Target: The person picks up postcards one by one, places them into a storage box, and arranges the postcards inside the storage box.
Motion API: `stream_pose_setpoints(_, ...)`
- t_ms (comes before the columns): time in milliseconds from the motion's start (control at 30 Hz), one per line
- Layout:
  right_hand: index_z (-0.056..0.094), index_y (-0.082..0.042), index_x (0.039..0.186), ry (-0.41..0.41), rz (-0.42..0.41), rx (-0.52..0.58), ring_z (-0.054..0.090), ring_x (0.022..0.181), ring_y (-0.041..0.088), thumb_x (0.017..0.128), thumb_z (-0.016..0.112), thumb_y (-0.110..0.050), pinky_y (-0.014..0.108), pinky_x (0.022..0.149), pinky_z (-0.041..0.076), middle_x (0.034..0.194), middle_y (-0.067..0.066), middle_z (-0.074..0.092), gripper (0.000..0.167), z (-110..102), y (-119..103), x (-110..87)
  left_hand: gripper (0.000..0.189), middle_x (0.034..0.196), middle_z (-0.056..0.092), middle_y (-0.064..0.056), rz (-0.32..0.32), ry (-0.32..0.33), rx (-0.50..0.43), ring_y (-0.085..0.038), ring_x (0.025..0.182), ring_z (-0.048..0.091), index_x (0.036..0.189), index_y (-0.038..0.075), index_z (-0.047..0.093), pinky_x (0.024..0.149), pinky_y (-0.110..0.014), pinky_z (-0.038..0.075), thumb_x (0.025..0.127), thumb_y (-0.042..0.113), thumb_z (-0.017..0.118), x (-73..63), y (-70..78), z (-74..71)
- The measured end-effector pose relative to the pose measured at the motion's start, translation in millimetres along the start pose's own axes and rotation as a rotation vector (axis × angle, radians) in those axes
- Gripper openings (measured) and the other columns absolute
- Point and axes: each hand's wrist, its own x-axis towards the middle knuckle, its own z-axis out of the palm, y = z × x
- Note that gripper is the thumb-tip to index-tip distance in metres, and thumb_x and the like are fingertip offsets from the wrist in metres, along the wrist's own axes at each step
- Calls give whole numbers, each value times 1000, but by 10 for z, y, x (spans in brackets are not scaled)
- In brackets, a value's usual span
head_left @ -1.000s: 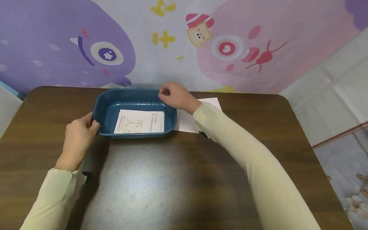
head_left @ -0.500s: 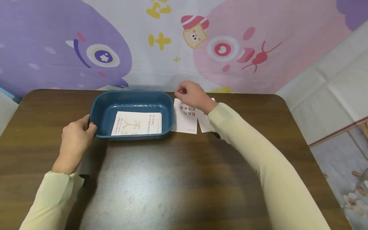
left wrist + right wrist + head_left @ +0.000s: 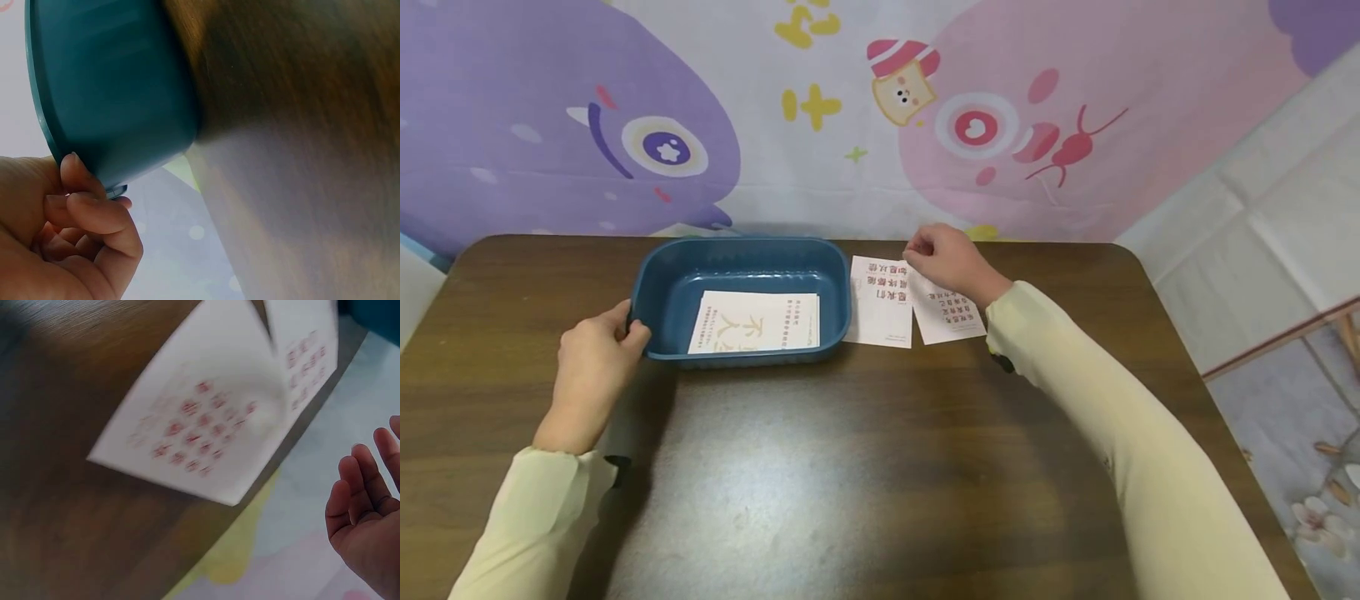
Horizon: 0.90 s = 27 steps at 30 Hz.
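A blue rectangular plastic basin (image 3: 737,360) stands near the table's back edge. White cards with printed characters (image 3: 756,323) lie inside it. My left hand (image 3: 597,358) grips the basin's left end, thumb and fingers at the rim, as the left wrist view of the basin (image 3: 112,94) also shows. To the right of the basin a white card with red characters (image 3: 882,317) lies on the table, and another card (image 3: 951,321) lies beside it. Above that second card hovers my right hand (image 3: 951,260), fingers loosely bent. In the right wrist view this hand (image 3: 369,506) holds nothing.
The brown wooden table (image 3: 850,483) has rounded back corners. Behind it hangs a cartoon-printed cloth (image 3: 820,183), close to the basin. A pale tiled surface (image 3: 1247,217) rises at the right.
My right hand has moved right, from over the basin's right end to above the farther card, uncovering both cards on the table. The left hand keeps its grip on the basin.
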Motion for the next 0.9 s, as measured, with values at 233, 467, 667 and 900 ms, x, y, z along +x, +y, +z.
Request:
stream_pose_setpoints(233, 64, -5, 107, 22, 93, -2, 47, 79, 22, 91, 52, -27, 34, 72, 39, 92, 10, 55, 30, -15, 296, -156, 45, 61, 49, -9, 2, 5, 6, -22, 55, 45, 130, -7, 50, 43, -28, 29, 91, 15, 42, 4, 5, -2)
stream_pose_setpoints(467, 63, -3, 105, 39, 159, -13, 46, 81, 22, 91, 51, -26, 34, 71, 37, 90, 10, 52, 29, 14, 539, -253, 45, 60, 48, -8, -7, -2, 7, -22, 55, 45, 130, -7, 49, 43, -28, 29, 92, 16, 42, 2, 2, 6)
stream_pose_setpoints(667, 60, -2, 109, 26, 221, -11, 47, 85, 22, 92, 52, -28, 33, 74, 38, 92, 10, 51, 32, 47, 624, -297, 45, 61, 48, -9, -5, -4, 2, -22, 56, 45, 131, -7, 49, 43, -28, 29, 93, 16, 41, -5, 7, 4)
stream_pose_setpoints(900, 58, 0, 110, 6, 300, 1, 48, 88, 24, 91, 53, -31, 35, 78, 39, 98, 12, 54, 37, 79, 681, -338, 47, 67, 51, -13, -25, -23, -5, -23, 58, 47, 133, -7, 46, 43, -28, 31, 93, 17, 41, -13, 18, -4)
